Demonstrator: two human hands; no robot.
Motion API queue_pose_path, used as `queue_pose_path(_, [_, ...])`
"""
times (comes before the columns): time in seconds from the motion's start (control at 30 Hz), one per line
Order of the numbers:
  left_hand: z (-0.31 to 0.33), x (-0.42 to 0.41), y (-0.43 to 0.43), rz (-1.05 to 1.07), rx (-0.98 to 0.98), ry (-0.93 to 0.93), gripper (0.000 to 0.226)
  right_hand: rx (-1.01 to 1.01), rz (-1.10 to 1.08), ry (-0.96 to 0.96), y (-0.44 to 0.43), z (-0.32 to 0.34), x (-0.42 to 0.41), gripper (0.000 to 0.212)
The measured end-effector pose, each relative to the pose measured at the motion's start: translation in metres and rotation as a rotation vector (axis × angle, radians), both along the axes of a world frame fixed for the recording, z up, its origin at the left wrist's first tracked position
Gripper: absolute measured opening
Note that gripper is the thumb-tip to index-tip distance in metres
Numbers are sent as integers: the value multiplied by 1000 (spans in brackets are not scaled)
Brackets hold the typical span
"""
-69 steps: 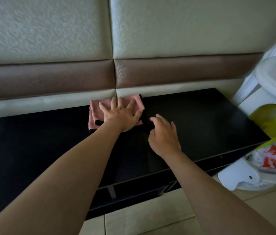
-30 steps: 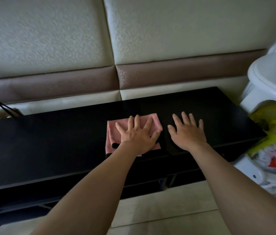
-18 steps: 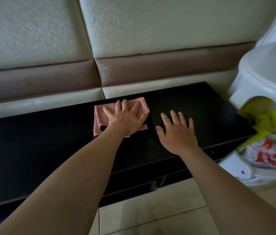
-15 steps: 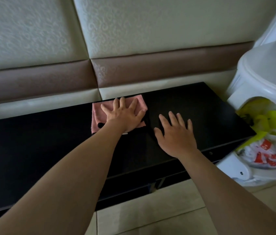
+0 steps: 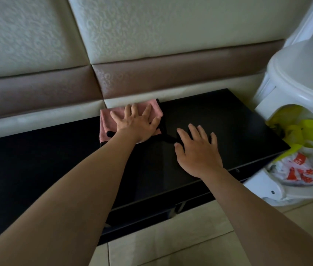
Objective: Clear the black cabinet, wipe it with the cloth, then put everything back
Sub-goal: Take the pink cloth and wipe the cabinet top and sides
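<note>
Cloth (image 5: 107, 120): pink, folded, flat on cabinet (image 5: 219, 120) top at its back edge, touching the padded wall (image 5: 151, 77). Left hand (image 5: 135, 124) presses on it, fingers straight and spread. Right hand (image 5: 197, 150) just beside, palm down on bare top, fingers spread, holding nothing. White stool (image 5: 301, 73) at right end.

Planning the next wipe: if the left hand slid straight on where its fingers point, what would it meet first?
The left hand, flat on the cloth, would likely meet the wall padding first.
</note>
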State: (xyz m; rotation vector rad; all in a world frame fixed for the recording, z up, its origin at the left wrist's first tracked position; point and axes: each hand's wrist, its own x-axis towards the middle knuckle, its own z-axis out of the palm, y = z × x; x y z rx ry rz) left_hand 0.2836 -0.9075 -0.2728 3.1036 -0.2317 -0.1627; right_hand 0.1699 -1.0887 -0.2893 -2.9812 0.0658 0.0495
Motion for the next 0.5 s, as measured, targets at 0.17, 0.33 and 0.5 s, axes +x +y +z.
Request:
queue_pose_path(0.17, [0, -43, 0, -39, 8, 24, 75, 9, -8, 26, 0, 5, 0, 55])
queue_pose_path(0.33, [2, -97, -2, -76, 25, 54, 74, 35, 8, 51, -1, 12, -1, 55])
queue_pose_path(0.5, [1, -147, -10, -103, 34, 50, 73, 61, 23, 81, -3, 14, -1, 56])
